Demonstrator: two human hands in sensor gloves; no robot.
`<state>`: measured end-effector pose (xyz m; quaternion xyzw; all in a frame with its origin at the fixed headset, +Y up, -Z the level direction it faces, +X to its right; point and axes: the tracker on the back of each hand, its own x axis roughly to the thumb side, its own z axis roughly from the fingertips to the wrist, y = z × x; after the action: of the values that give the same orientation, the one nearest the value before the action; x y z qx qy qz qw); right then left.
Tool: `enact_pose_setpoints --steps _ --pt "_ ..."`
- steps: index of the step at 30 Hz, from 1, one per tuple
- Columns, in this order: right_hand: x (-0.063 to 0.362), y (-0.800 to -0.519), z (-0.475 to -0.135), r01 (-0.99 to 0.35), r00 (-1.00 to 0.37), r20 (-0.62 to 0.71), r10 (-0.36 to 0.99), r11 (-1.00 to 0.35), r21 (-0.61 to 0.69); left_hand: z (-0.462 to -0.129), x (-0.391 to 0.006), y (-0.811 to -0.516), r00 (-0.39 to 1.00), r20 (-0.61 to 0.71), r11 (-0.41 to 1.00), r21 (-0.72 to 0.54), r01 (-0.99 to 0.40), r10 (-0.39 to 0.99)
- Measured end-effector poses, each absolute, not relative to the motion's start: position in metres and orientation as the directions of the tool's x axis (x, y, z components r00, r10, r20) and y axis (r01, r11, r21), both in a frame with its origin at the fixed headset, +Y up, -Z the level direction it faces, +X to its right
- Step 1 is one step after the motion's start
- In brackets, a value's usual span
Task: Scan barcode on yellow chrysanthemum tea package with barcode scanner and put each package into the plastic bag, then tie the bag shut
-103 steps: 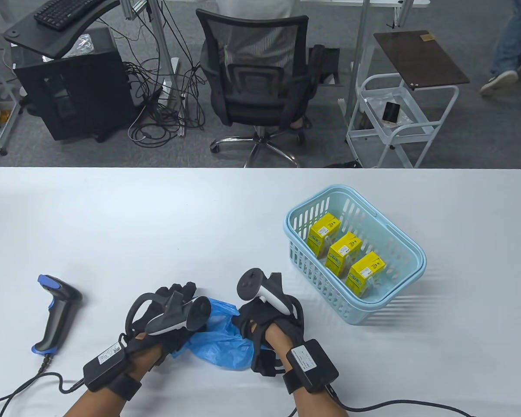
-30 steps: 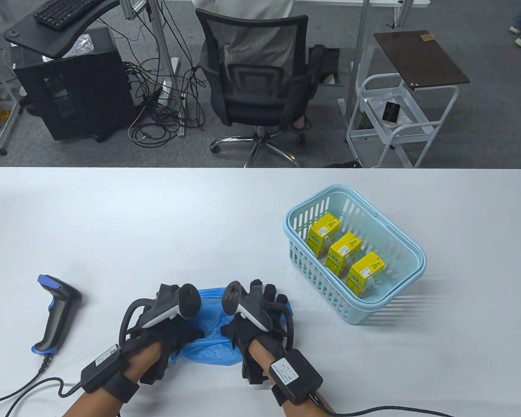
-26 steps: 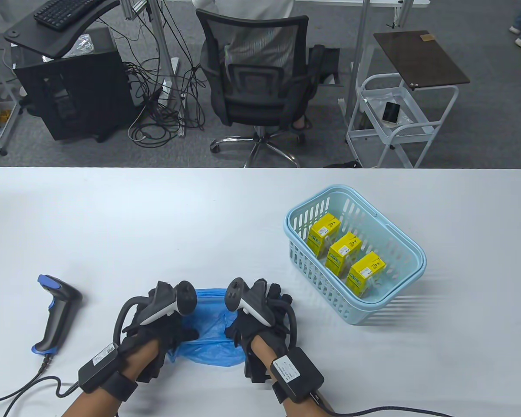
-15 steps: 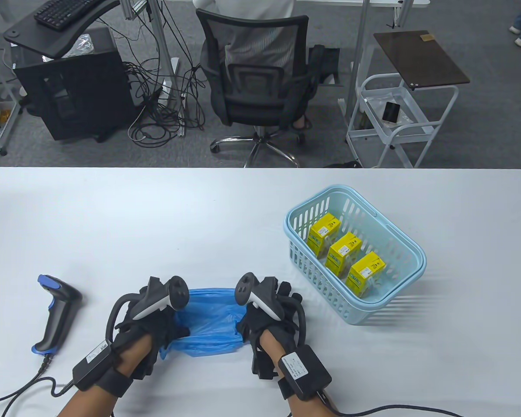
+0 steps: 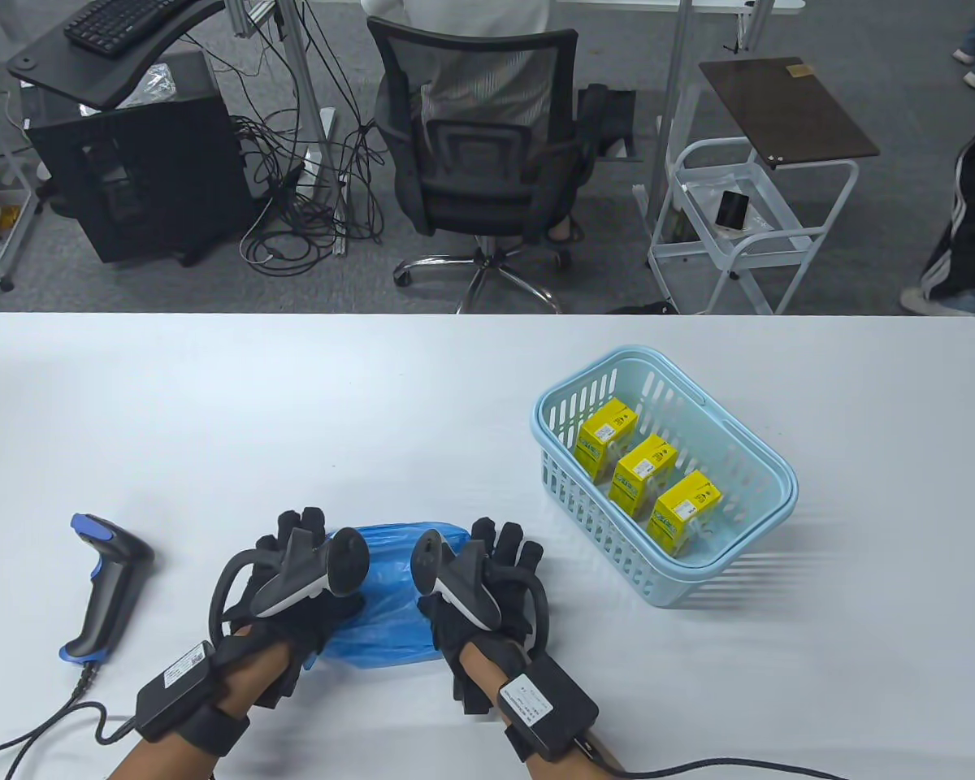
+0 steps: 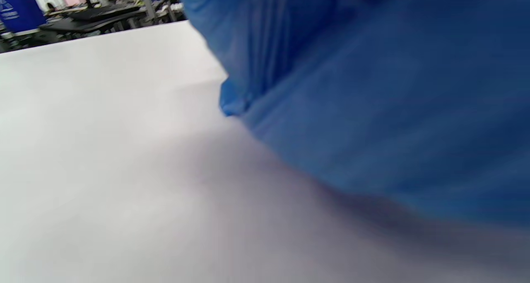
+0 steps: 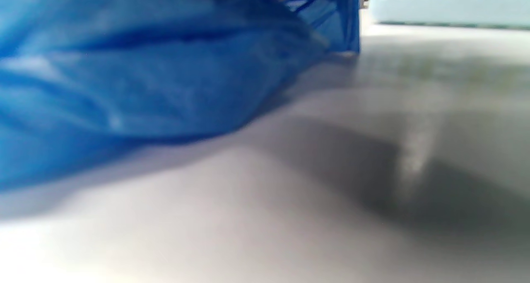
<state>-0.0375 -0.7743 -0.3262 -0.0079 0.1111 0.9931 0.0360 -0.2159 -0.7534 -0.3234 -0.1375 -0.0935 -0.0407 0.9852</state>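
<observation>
A blue plastic bag (image 5: 386, 597) lies puffed up near the table's front edge, between my two gloved hands. My left hand (image 5: 296, 536) holds its left side, thumb on the plastic, fingers reaching forward. My right hand (image 5: 505, 552) holds the right side the same way. Both wrist views are filled by the blurred bag (image 6: 372, 88) (image 7: 145, 67); no fingers show there. Three yellow tea packages (image 5: 607, 436) (image 5: 643, 475) (image 5: 682, 512) stand in a light blue basket (image 5: 593, 520) to the right. The black and blue barcode scanner (image 5: 106, 577) lies at the left, untouched.
The white table (image 5: 292, 406) stretches wide behind the hands. The scanner's cable (image 5: 41, 723) trails toward the front left edge. The basket's wall (image 7: 447, 9) shows close behind the bag in the right wrist view. An office chair (image 5: 479, 154) and a cart (image 5: 739, 227) stand beyond the table.
Half a second ago the hands had pulled the bag wide and flat. Now they have moved closer together and the bag bulges up between them.
</observation>
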Motion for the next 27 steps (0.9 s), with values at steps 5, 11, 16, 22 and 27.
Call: enact_pose_setpoints --steps 5,11,16,22,27 --pt "-0.029 -0.778 -0.332 -0.149 -0.989 -0.036 0.146 -0.917 0.371 -0.329 -0.217 -0.776 0.961 0.226 0.894 -0.380 0.239 -0.161" --pt "-0.010 -0.781 -0.340 -0.162 -0.987 -0.085 0.138 -0.854 0.493 -0.339 -0.251 -0.778 0.997 0.036 0.835 -0.546 0.074 -0.065" --pt "0.001 -0.777 -0.346 -0.156 -0.986 -0.123 0.109 -0.861 0.483 -0.340 -0.254 -0.775 0.994 0.029 0.834 -0.542 0.104 -0.105" --pt "-0.002 -0.778 -0.342 -0.176 -0.984 -0.097 0.147 -0.845 0.505 -0.340 -0.256 -0.777 0.999 0.025 0.814 -0.580 -0.022 0.045" --pt "-0.015 -0.774 -0.336 -0.038 -0.999 -0.050 0.022 -0.940 0.340 -0.339 -0.247 -0.781 0.992 0.090 0.832 -0.540 0.126 -0.092"
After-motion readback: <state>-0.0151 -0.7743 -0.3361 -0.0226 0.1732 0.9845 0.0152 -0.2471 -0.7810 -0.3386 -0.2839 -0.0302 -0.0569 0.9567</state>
